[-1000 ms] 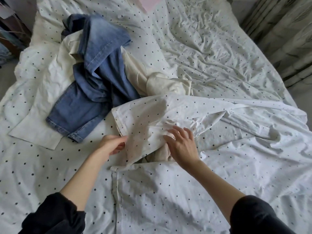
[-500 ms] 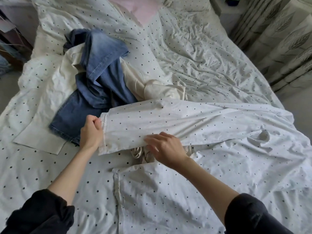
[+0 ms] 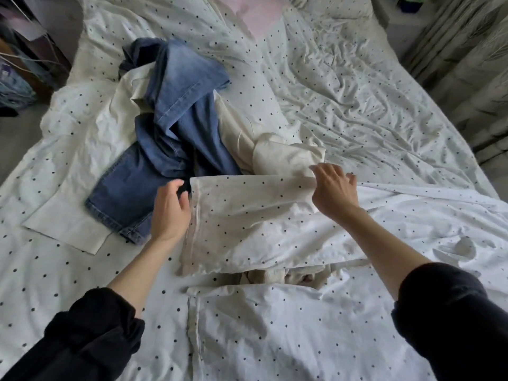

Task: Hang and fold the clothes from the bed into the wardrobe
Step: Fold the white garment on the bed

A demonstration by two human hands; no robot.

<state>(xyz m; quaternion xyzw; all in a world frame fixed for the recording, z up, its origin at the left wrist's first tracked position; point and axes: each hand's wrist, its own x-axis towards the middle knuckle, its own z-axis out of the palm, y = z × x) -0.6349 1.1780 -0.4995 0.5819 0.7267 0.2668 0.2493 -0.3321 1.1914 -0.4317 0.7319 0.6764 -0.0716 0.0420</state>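
While I leaned over the bed [image 3: 371, 111], my left hand [image 3: 171, 213] gripped the dotted cloth's [image 3: 247, 218] near corner and my right hand [image 3: 334, 189], fingers curled, pinched its far edge; jeans [image 3: 170, 127] lay beyond on a cream garment [image 3: 286, 158].

grey floor [image 3: 16, 138] at left, pale curtains [image 3: 467, 59] at right
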